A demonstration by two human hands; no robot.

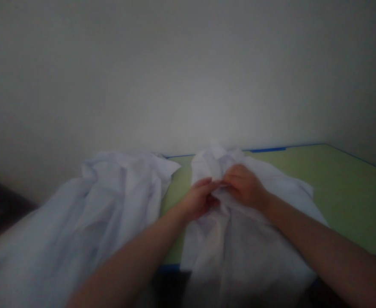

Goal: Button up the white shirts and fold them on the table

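A white garment (248,244), its exact kind blurred, lies bunched over the front edge of a green table (344,192) and hangs down toward me. Both hands meet near its upper middle. My left hand (202,199) pinches the cloth, thumb and fingers pressed together. Right beside it, my right hand (244,184) is closed on the same cloth, with its fingertips close to those of the left. The small part between the fingertips is too blurred to make out.
To the left, a second heap of white cloth (120,192) drapes off the table toward the lower left corner. Blue edging (267,150) runs along the table's border. A pale wall (188,77) rises directly behind the table. Something dark (1,205) stands at the far left.
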